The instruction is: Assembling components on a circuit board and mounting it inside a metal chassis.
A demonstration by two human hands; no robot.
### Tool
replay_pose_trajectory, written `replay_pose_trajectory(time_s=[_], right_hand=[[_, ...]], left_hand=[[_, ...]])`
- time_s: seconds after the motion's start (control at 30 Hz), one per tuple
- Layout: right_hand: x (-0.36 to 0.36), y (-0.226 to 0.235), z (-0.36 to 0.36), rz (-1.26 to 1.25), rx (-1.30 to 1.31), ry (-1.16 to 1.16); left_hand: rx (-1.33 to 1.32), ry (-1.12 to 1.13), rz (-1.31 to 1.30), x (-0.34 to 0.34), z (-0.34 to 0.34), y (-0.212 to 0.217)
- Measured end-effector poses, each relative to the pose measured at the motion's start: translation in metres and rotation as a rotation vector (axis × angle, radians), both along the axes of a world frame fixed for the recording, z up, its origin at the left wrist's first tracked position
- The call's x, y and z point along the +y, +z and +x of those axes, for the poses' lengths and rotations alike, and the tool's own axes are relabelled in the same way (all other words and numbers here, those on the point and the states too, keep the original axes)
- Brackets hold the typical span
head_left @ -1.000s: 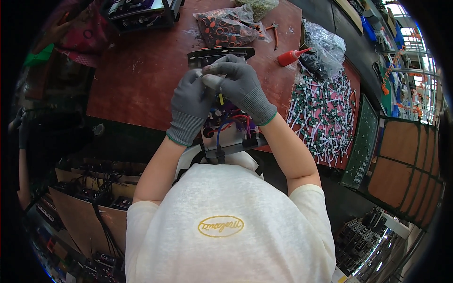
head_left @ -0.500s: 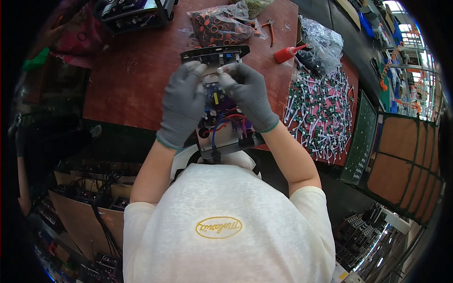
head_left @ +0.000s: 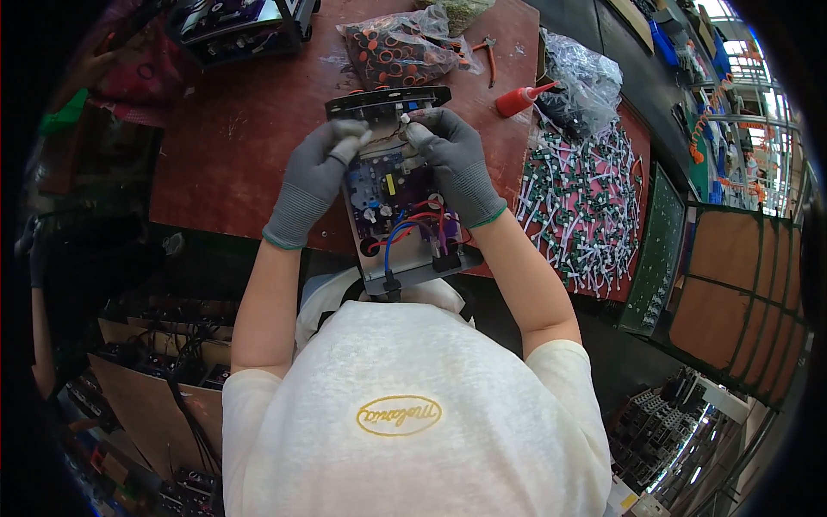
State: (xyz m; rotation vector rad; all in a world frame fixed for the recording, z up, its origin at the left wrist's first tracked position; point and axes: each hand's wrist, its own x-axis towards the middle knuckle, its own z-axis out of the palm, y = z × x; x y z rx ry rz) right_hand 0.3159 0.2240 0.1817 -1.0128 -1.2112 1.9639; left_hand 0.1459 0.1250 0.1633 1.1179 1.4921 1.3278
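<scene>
An opened electronic unit (head_left: 366, 233) in a metal chassis lies in front of me, overhanging the table's near edge. Inside are a purple circuit board (head_left: 379, 185) and thick red and blue wires (head_left: 401, 231). A black panel (head_left: 388, 102) stands at its far end. Both my hands wear grey gloves with pale fingertips. Above the far part of the unit, my right hand (head_left: 458, 164) pinches a small white connector (head_left: 405, 119) between thumb and forefinger. Thin wires (head_left: 386, 136) run from there toward my left hand (head_left: 320, 172), whose fingertips are pressed together; what they grip is too small to tell.
On the red-brown table (head_left: 233, 164) lie a bag of black and orange rings (head_left: 401, 52), pliers (head_left: 490, 62) and a red bottle (head_left: 521, 101). To the right are a clear plastic bag (head_left: 586, 77) and many small boards with white leads (head_left: 581, 198). Another unit (head_left: 237, 30) stands far left.
My left hand has moved left and slightly back from the unit, uncovering more of the board. My right hand has shifted a little, and the white connector now shows at its fingertips.
</scene>
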Motion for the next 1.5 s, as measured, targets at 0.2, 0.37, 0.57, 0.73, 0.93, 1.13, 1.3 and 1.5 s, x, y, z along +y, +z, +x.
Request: replay_pose_trajectory(time_s=[0.2, 0.37, 0.57, 0.73, 0.93, 1.13, 1.3, 1.5], right_hand=[[-0.007, 0.012, -0.004, 0.101, -0.145, 0.078], [-0.014, 0.022, -0.006, 0.221, -0.262, 0.194], [-0.016, 0.009, -0.003, 0.757, -0.338, 0.136], [-0.010, 0.009, -0.005, 0.699, -0.421, 0.094], [0.013, 0.006, -0.006, 0.013, -0.314, 0.033], [0.009, 0.003, -0.012, 0.071, -0.247, -0.085], [0.008, 0.002, -0.015, 0.057, -0.236, -0.076], [0.016, -0.004, -0.011, -0.108, -0.191, -0.055]], left_hand=[[-0.238, 0.093, 0.074, 0.002, 0.009, 0.007], [0.244, 0.036, 0.259, 0.008, 0.009, 0.020], [0.357, 0.048, 0.267, 0.013, 0.004, 0.025], [0.392, 0.084, 0.276, 0.016, 0.006, 0.024], [0.938, 0.289, 0.387, 0.025, 0.005, 0.026], [1.187, 0.298, 0.255, 0.034, 0.024, 0.027], [1.193, 0.303, 0.216, 0.038, 0.027, 0.025], [1.229, 0.310, 0.218, 0.041, 0.027, 0.024]])
